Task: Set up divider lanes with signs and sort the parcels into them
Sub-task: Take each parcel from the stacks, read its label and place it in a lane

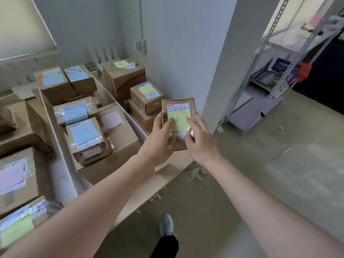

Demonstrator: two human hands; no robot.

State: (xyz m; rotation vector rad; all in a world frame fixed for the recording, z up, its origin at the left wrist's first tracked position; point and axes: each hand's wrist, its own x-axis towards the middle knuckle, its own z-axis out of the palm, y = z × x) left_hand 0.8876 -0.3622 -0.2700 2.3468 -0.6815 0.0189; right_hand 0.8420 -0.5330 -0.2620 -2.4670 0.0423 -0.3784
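Two bare forearms reach up from the bottom corners of the frame. Left of centre, cardboard boxes (104, 135) with blue and pink notes fill a lane between white divider boards (119, 101); a stack with yellow-green notes (147, 97) stands beyond the divider, against the wall. A metal shelving rack (279, 67) occupies the upper right. At centre, the left hand (160, 142) grips a small parcel (178, 120), thumb on its yellow note (179, 121). The right hand (201, 140) rests on its right side, fingers spread over the note. A grey shoe (166, 224) shows at bottom centre.
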